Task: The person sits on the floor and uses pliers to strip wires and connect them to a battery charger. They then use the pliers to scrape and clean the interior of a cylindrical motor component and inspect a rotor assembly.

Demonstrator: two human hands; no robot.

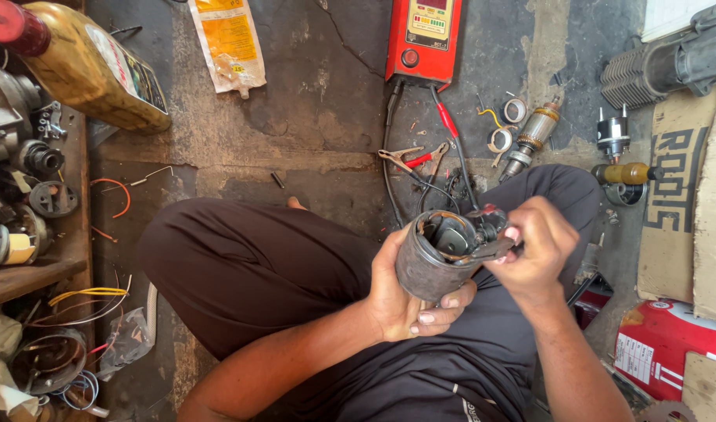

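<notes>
My left hand (405,301) wraps around a grey cylindrical motor housing (430,266), open end up, held above my lap. Inside its mouth sit dark metal parts and copper-coloured windings (451,234). My right hand (537,246) pinches a small metal part (494,248) at the housing's rim, fingers closed on it. Both forearms reach up from the bottom of the view over my dark trousers (256,266).
On the concrete floor lie a red tester box (424,35) with leads and clips (411,159), an armature (532,137), rings, a yellow oil bottle (92,66), an orange packet (229,43). Motor parts crowd a wooden shelf (30,195) at left; cardboard and a red box (670,344) at right.
</notes>
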